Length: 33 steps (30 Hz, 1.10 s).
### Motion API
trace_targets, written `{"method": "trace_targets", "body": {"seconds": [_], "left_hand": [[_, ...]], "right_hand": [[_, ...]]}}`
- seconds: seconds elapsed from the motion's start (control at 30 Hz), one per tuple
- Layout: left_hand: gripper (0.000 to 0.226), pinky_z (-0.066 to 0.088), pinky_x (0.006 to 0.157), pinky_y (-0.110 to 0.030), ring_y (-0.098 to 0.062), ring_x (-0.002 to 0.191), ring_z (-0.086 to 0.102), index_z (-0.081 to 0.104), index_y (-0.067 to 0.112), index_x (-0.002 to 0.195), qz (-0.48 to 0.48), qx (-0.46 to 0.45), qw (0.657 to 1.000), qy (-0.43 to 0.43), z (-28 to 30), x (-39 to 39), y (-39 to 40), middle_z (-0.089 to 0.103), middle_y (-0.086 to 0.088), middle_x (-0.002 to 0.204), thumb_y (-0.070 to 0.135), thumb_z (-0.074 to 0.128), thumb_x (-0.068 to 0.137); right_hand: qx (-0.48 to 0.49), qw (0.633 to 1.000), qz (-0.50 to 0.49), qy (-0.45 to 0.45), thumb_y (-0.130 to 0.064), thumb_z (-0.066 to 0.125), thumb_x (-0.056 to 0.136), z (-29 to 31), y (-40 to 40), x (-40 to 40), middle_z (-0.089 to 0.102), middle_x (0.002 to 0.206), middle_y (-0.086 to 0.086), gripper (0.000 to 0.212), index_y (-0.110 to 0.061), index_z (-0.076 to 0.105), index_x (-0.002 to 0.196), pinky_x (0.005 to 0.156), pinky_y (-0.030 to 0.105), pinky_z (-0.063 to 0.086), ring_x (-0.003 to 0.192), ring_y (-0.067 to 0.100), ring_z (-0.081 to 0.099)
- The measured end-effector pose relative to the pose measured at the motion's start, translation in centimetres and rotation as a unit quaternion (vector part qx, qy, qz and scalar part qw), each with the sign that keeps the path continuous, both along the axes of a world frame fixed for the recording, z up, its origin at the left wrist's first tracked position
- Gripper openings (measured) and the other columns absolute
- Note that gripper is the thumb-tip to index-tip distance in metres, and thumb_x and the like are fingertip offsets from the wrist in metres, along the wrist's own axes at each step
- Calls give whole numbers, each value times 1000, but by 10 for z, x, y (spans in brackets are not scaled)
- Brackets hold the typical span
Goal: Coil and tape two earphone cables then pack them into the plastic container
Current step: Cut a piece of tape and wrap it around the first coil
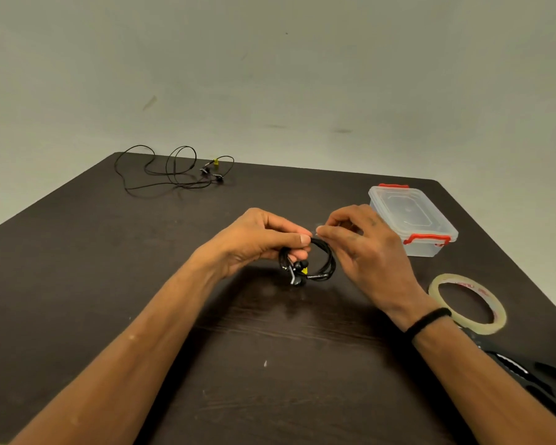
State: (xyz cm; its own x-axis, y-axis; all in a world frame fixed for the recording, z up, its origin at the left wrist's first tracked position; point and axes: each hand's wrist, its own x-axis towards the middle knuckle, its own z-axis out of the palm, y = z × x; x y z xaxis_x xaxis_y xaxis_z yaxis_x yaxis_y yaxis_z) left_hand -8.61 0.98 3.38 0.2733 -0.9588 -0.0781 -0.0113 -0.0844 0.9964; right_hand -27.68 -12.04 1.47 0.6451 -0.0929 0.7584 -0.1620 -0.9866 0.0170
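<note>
A black earphone cable wound into a small coil (pixel 326 266) hangs over the middle of the table, its earbuds dangling at the bottom. My left hand (pixel 257 240) grips the coil's top left between thumb and fingers. My right hand (pixel 363 242) pinches the coil's top with thumb and forefinger; whether a bit of tape sits between the fingertips I cannot tell. A second black earphone cable (pixel 174 170) lies loose and uncoiled at the far left corner. The clear plastic container (pixel 411 216) with red clips stands closed at the right.
A roll of clear tape (pixel 467 303) lies flat on the dark table (pixel 109 268) by my right wrist. A black object (pixel 536 377), partly out of view, lies at the near right edge. A pale wall rises behind the table.
</note>
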Motion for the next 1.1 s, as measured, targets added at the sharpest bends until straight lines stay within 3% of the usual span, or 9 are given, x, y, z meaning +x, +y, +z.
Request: {"method": "trace_targets", "body": {"seconds": [0.4,0.63,0.7,0.87,0.97,1.1], "left_hand": [[26,63,71,-24,-17,63,67,73,-11,112,13,0,997,79,-5,-6,-4,76,-19,84,2,74,90],[22,63,69,-20,-15,69,75,73,-9,111,43,-55,993,96,-3,-8,-4,78,-17,85,0,73,90],[21,63,71,-21,-15,73,76,74,-6,109,52,-85,992,81,-2,-9,-5,78,-16,86,2,73,90],[17,62,76,-24,-15,80,76,77,4,108,62,-169,984,-15,-5,-15,-10,79,-12,90,6,73,92],[16,61,77,-26,-19,84,78,78,7,108,71,-202,975,-60,-7,-20,-13,81,-10,93,8,74,92],[17,63,80,-32,-23,87,79,78,7,109,72,-230,966,-97,-9,-26,-14,81,-8,98,9,74,93]], "right_hand": [[-65,995,13,72,0,80,87,8,2,-7,71,105,11,23,-9,80,108,67,40,57,89,28,62],[-72,995,1,66,6,79,81,10,2,-8,71,111,13,39,-8,78,118,72,39,60,92,30,64],[-32,999,0,44,8,75,83,9,2,-7,69,113,12,41,-9,77,121,77,38,59,95,29,63],[232,970,35,-60,-14,74,94,9,15,-6,64,115,-1,21,-17,81,113,90,25,53,108,16,62],[331,938,19,-98,-32,67,101,11,22,-4,64,112,-5,20,-19,83,104,84,22,55,109,13,63],[407,902,17,-144,-37,69,98,11,22,0,69,107,-5,21,-22,84,97,77,32,60,103,13,66]]}}
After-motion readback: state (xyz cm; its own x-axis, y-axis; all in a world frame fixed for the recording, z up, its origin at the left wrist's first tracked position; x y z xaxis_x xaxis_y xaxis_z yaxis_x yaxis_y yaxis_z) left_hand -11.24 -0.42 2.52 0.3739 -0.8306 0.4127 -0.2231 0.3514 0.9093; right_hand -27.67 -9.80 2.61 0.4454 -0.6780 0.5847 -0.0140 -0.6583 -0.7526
